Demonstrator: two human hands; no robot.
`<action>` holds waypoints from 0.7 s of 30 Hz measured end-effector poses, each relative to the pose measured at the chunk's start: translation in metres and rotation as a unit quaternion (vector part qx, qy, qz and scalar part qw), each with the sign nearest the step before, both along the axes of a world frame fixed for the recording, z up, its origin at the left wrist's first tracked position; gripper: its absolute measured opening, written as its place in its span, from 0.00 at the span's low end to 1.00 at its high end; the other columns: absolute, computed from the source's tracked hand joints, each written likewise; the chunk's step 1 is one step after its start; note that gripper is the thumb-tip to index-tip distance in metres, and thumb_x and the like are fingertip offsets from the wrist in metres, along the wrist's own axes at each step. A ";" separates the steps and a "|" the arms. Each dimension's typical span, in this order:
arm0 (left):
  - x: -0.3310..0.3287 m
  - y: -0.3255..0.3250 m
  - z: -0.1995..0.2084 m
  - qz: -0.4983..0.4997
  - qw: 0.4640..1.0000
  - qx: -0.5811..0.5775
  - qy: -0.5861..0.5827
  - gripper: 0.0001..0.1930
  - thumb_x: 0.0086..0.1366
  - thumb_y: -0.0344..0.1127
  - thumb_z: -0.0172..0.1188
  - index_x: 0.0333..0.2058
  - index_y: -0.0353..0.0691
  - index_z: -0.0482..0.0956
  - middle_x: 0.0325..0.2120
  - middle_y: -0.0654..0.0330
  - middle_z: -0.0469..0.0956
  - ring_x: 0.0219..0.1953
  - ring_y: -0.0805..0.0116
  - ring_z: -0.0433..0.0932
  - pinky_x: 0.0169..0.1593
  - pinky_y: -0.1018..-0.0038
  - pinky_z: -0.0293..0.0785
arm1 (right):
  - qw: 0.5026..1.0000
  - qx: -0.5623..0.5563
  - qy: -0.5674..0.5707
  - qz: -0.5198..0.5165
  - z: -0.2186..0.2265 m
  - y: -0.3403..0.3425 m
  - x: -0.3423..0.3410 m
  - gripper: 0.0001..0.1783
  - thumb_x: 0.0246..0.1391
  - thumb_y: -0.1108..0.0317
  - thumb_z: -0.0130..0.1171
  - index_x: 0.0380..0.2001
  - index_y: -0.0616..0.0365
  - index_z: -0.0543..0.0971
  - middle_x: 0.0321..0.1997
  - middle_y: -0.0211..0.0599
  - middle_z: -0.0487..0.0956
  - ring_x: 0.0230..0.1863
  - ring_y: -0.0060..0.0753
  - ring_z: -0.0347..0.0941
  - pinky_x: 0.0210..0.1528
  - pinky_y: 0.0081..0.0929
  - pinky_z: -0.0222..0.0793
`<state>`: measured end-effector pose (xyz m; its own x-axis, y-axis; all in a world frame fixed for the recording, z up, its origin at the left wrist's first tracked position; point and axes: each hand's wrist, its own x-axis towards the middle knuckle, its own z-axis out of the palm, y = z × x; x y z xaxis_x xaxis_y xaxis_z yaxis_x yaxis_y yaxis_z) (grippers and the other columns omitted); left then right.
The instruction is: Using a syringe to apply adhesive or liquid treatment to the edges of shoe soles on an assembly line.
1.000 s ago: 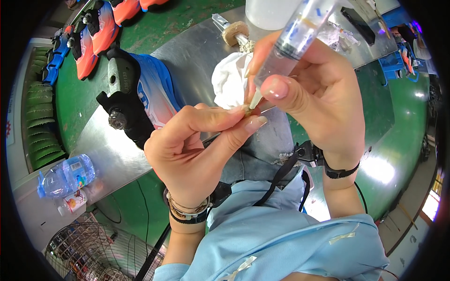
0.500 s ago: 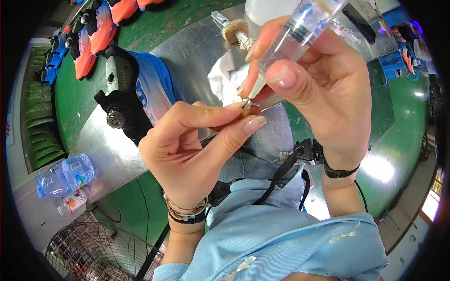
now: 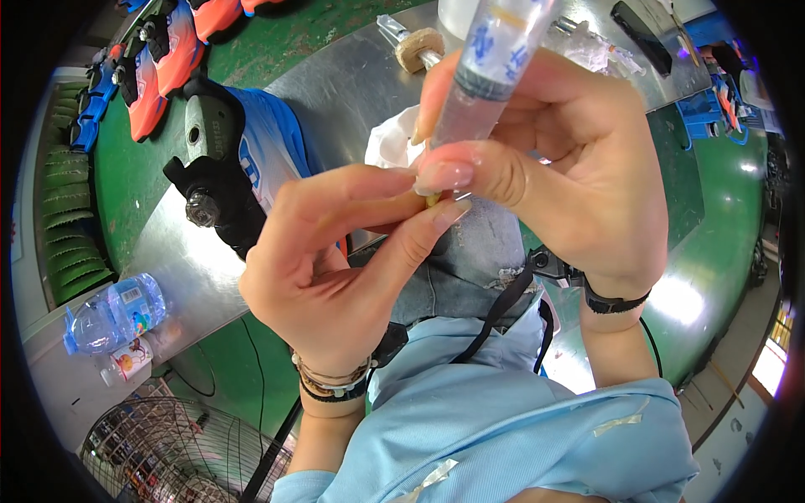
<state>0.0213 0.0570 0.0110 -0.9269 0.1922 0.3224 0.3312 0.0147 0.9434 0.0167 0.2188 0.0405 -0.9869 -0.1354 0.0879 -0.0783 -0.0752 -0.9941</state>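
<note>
My right hand [image 3: 579,180] grips a large clear syringe [image 3: 470,121], its thumb and fingers wrapped round the lower barrel. The syringe points down toward my left hand [image 3: 327,247]. Between the left thumb and forefinger is pinched a small yellowish, brass-like piece [image 3: 433,200], mostly hidden by the fingertips. My right thumb tip lies over the syringe's nozzle, right against the left fingers, so I cannot tell how nozzle and piece meet. Just behind the hands is a crumpled white tissue [image 3: 387,142]. Clear liquid seems to fill the barrel below the dark plunger seal.
On the metal table [image 3: 327,101] lie another syringe with a beige ring [image 3: 419,49], a white container [image 3: 451,18], a dark phone [image 3: 641,38] and a blue-and-white piece with black fitting [image 3: 277,138]. A water bottle [image 3: 122,314] and wire fan guard [image 3: 172,440] are at left.
The syringe has come down and left, more upright. My right thumb has moved onto its nozzle and now meets the left fingertips, hiding the metal tip visible before.
</note>
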 end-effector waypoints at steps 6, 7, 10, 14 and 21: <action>-0.002 -0.005 0.005 0.003 0.999 -0.043 0.017 0.14 0.45 0.13 0.62 0.31 0.27 0.71 0.26 0.50 0.77 0.30 0.70 0.76 0.35 0.79 0.73 | 0.998 -0.036 0.040 -0.017 -0.004 0.000 -0.001 0.20 0.47 0.64 0.62 0.37 0.68 0.70 0.30 0.38 0.74 0.31 0.25 0.73 0.33 0.21 0.71; -0.004 -0.006 0.006 0.008 0.996 -0.084 0.018 0.12 0.45 0.12 0.61 0.29 0.27 0.71 0.26 0.49 0.77 0.30 0.68 0.77 0.36 0.77 0.74 | 0.994 -0.074 0.070 -0.034 -0.006 -0.002 -0.003 0.22 0.48 0.61 0.61 0.38 0.68 0.69 0.30 0.39 0.75 0.31 0.27 0.73 0.33 0.22 0.72; -0.007 -0.006 0.004 -0.027 0.999 -0.042 0.015 0.10 0.45 0.11 0.59 0.27 0.27 0.71 0.27 0.48 0.76 0.31 0.63 0.78 0.38 0.74 0.75 | 0.993 -0.058 0.085 -0.061 0.010 -0.013 -0.001 0.24 0.50 0.56 0.58 0.39 0.68 0.68 0.28 0.42 0.75 0.31 0.31 0.74 0.31 0.25 0.74; -0.006 -0.006 0.001 -0.040 0.999 -0.004 0.017 0.10 0.46 0.10 0.58 0.26 0.27 0.70 0.27 0.47 0.76 0.32 0.61 0.78 0.40 0.71 0.75 | 0.994 -0.045 0.079 -0.059 0.005 -0.010 -0.002 0.25 0.51 0.55 0.56 0.40 0.68 0.67 0.26 0.44 0.75 0.31 0.33 0.75 0.30 0.26 0.74; -0.008 -0.002 0.008 -0.045 0.999 0.002 0.011 0.10 0.45 0.10 0.59 0.27 0.28 0.71 0.27 0.47 0.76 0.33 0.60 0.78 0.41 0.69 0.75 | 0.994 -0.051 0.070 -0.074 0.000 -0.002 -0.002 0.26 0.50 0.54 0.56 0.40 0.69 0.67 0.26 0.45 0.76 0.28 0.34 0.76 0.29 0.26 0.75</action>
